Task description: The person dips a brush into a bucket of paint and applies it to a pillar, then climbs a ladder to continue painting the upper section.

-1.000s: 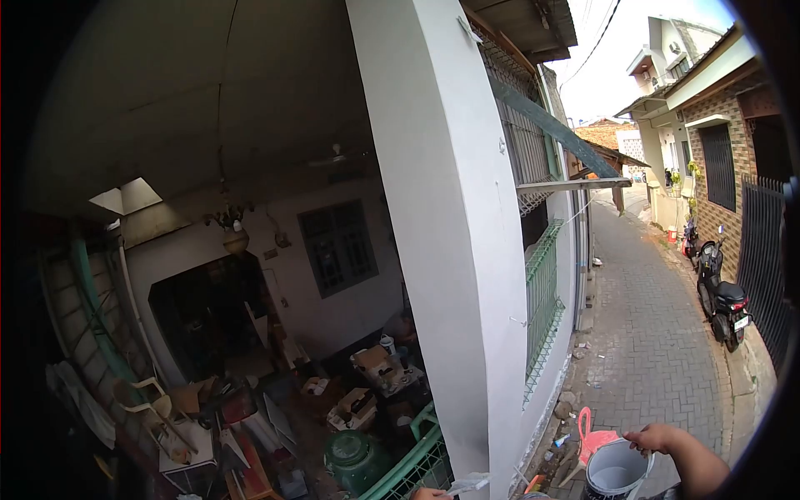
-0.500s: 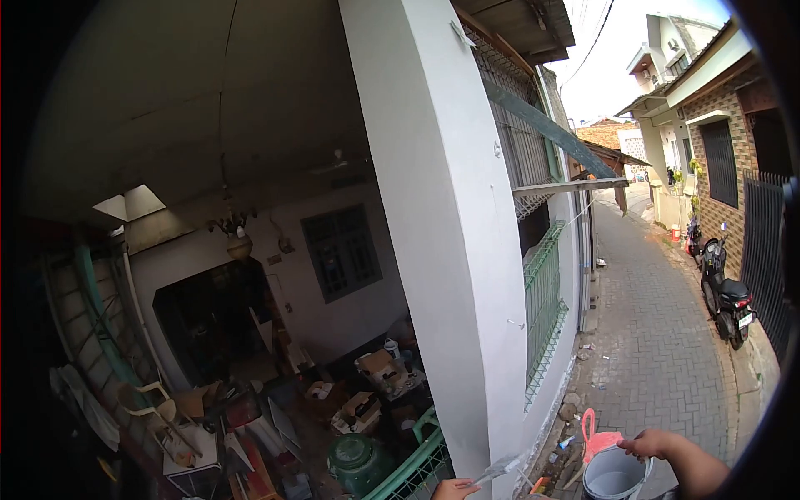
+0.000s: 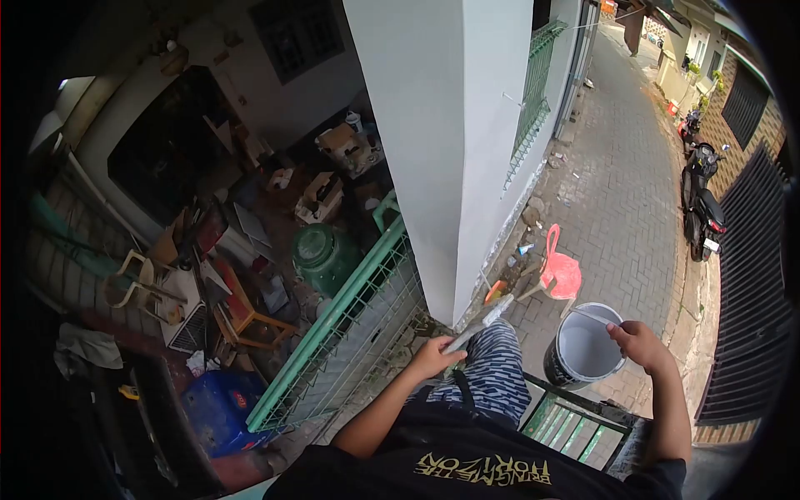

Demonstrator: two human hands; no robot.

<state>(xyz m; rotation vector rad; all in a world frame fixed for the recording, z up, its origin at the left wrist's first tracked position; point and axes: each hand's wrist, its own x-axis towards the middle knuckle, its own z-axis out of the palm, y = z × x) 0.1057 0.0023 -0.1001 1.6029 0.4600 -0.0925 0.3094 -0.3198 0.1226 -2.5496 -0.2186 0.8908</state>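
My left hand (image 3: 435, 358) is closed around the handle of a paintbrush (image 3: 479, 327), its pale head pointing up and away over my knee. My right hand (image 3: 640, 343) grips a paint bucket (image 3: 557, 363) at its upper edge, where a thin bar that looks like its handle crosses the opening. Light grey-white paint (image 3: 587, 343) lies inside the bucket. A white pillar (image 3: 421, 150) rises just beyond the brush. Near the bucket is a pink-red plastic dipper (image 3: 562, 275) with a loop handle.
Below the bucket is a green metal slatted frame (image 3: 575, 433). A green railing (image 3: 333, 325) runs on the left, with a green drum (image 3: 323, 257), a blue container (image 3: 223, 408) and a plastic chair (image 3: 137, 279) behind it. A motorcycle (image 3: 702, 200) stands along the paved lane (image 3: 625, 167).
My view has tilted downward, so both arms, my legs and the slatted frame now show. The brush and bucket remain in my hands and appear higher in view.
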